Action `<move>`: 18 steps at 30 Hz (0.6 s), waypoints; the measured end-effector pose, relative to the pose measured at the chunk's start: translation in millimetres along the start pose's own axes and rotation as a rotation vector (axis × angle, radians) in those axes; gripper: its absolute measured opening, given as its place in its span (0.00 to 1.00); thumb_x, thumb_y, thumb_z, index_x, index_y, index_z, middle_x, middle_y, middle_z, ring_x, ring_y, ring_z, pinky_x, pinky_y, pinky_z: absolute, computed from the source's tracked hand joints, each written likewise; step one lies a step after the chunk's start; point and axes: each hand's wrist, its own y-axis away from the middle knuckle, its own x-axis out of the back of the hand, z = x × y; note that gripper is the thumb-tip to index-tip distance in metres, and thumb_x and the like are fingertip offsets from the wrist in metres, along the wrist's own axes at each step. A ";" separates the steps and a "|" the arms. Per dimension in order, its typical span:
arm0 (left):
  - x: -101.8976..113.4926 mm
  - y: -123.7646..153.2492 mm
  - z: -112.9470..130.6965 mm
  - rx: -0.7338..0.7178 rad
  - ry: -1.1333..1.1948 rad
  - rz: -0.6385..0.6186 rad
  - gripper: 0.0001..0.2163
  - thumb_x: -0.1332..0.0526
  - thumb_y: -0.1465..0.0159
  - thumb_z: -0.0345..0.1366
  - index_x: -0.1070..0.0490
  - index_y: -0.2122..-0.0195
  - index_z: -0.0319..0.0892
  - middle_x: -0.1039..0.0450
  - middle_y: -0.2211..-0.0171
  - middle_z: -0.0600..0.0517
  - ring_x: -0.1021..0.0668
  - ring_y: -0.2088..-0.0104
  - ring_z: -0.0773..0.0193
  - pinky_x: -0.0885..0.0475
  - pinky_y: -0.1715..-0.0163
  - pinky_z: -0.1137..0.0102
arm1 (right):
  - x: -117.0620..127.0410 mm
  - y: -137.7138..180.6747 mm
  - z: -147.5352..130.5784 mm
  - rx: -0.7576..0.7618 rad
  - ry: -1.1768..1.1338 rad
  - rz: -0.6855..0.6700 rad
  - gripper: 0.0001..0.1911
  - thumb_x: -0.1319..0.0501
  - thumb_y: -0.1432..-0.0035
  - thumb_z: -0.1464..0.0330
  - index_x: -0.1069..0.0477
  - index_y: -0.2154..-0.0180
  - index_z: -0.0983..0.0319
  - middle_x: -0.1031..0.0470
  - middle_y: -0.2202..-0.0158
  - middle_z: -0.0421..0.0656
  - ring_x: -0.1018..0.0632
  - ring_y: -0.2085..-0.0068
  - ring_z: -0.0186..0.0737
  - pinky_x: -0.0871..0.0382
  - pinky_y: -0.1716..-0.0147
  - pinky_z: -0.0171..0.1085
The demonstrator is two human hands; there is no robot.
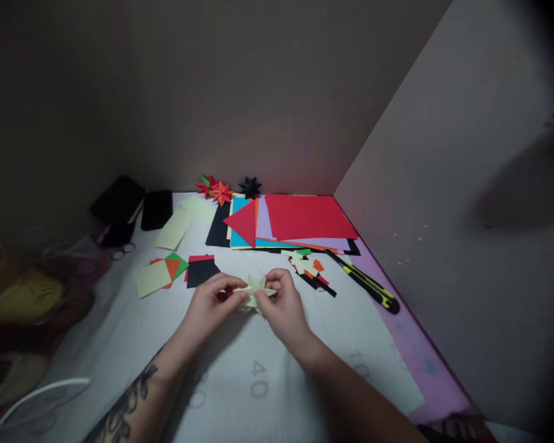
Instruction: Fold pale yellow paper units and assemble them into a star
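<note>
Pale paper star in the fingertip pinch of left hand and right hand, 3 other stars beyond.

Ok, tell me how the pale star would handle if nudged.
The pale star, apparently folded paper, is probably light. Its thin tips look likely to bend if squeezed. Jutting out around it, they would probably hinder smooth rolling.

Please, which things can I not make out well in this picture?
All in the head view:
- Pale star: its sides are partly hidden by the fingers of the left hand and right hand.
- Blue sheet: mostly covered by the red triangle and other sheets.
- Yellow thing: too blurred to identify, and cut off by the left edge.
</note>
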 end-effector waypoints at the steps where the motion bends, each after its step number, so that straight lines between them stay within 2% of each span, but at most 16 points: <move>1: -0.1 0.0 0.2 0.006 0.006 0.001 0.06 0.37 0.44 0.36 0.23 0.68 0.41 0.26 0.69 0.50 0.25 0.70 0.63 0.32 0.72 0.71 | 0.3 0.7 -0.3 0.027 0.033 0.014 0.12 0.40 0.48 0.71 0.39 0.61 0.57 0.30 0.70 0.35 0.25 0.71 0.34 0.32 0.72 0.32; 4: -0.9 0.0 0.2 0.030 0.013 0.003 0.06 0.37 0.43 0.37 0.23 0.69 0.41 0.26 0.70 0.49 0.25 0.69 0.62 0.32 0.71 0.70 | 1.0 2.4 -0.7 0.087 0.121 0.033 0.11 0.40 0.47 0.70 0.38 0.61 0.56 0.28 0.69 0.37 0.23 0.67 0.37 0.31 0.67 0.34; 9: -1.1 -0.4 -2.3 0.059 -0.017 -0.005 0.07 0.39 0.42 0.38 0.24 0.70 0.41 0.26 0.70 0.50 0.25 0.68 0.62 0.33 0.69 0.70 | 1.0 3.1 0.8 0.128 0.168 0.032 0.09 0.40 0.45 0.69 0.37 0.61 0.56 0.26 0.67 0.39 0.22 0.66 0.39 0.31 0.66 0.36; 18: -0.2 0.5 -6.5 -0.074 -0.213 -0.016 0.11 0.46 0.35 0.38 0.30 0.72 0.42 0.31 0.71 0.52 0.28 0.68 0.62 0.36 0.69 0.71 | 0.4 3.9 -2.3 0.096 0.181 0.009 0.10 0.41 0.45 0.69 0.38 0.60 0.57 0.27 0.68 0.38 0.23 0.66 0.39 0.31 0.67 0.35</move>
